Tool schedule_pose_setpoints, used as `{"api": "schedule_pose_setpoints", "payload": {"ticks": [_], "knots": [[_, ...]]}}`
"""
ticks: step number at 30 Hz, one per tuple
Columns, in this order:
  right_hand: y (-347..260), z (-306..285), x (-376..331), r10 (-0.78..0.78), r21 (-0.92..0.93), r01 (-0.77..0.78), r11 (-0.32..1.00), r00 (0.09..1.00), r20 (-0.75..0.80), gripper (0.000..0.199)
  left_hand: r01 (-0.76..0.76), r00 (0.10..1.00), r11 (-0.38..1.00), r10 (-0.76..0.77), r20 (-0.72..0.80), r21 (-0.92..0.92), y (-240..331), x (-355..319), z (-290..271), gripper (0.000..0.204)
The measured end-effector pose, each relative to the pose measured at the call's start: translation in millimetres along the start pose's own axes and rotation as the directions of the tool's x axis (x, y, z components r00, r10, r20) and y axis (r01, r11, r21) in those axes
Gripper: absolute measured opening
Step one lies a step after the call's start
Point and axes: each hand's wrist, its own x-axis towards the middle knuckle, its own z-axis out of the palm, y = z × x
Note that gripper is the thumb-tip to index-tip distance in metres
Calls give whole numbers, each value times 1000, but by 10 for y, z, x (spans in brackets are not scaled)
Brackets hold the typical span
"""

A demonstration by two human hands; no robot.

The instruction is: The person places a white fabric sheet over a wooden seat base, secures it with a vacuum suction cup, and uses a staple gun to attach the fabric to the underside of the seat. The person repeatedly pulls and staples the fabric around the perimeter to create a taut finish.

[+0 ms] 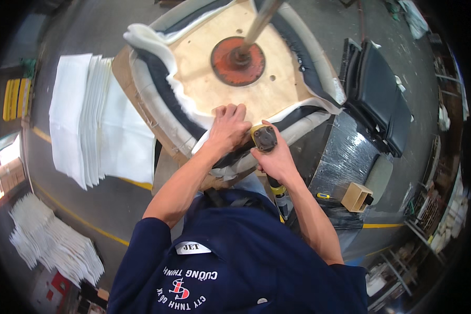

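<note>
In front of me an upholstered seat cushion (188, 57) lies with its pale plywood base up, pressed in the middle by a round reddish clamp plate (222, 68) on a metal rod (263, 21). White padding (180, 94) and black fabric (165, 107) are folded in around the rim. My left hand (229, 128) is closed on the black fabric at the near edge, its knuckles over the plywood. Right beside it my right hand (278, 161) grips a staple gun (265, 137) with a dark round cap, its nose against the near edge. The hose end (281, 203) hangs below.
Stacked white padding sheets (76, 120) lie at the left, with another pile (63, 240) lower down. At the right are black padded panels (379, 94), a table wrapped in plastic film (345, 146), a small wooden box (357, 197) and a yellow cutter knife (323, 195).
</note>
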Motion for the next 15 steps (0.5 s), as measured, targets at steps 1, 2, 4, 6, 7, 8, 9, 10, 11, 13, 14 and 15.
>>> {"api": "schedule_pose_setpoints", "payload": {"ticks": [1,2,4,6,7,8,9,10,11,13,14,15], "knots": [[10,-30,7,11,45,-11,999,1000,3,77,2,1000,1000,-2,-15,-4,10,3,-31,18],[29,-67,0,22,90,-22,996,1000,5,76,3,1000,1000,-3,-30,-10,29,1,-33,20],[98,-126,-36,0,228,-4,974,1000,20,78,23,1000,1000,-23,-18,12,37,-22,-35,24],[260,-259,-98,-32,307,32,951,999,-5,80,49,998,997,-51,36,64,34,-26,-47,27],[377,-351,-131,-34,343,39,939,999,-19,80,48,999,997,-49,12,68,47,-35,-66,28],[476,-463,-123,-37,336,57,940,997,-65,83,47,999,996,-46,-13,72,49,-40,-93,29],[545,-563,-135,-40,352,79,933,992,-116,82,43,999,997,-40,-36,68,79,-49,-90,31],[585,-672,-163,-27,360,81,929,988,-152,81,-39,997,995,45,-60,94,122,-48,-81,34],[601,-776,-194,-15,368,85,926,982,-188,80,-120,988,985,130,-82,121,163,-40,-71,38],[629,-957,-121,-37,368,109,924,980,-197,78,-254,951,948,281,-127,192,207,10,-65,49],[598,-1047,-82,-42,362,113,926,980,-196,79,-338,936,923,350,-38,186,250,58,9,54],[560,-1071,-21,-47,350,109,930,982,-180,79,-446,894,866,441,76,227,265,106,88,60]]}}
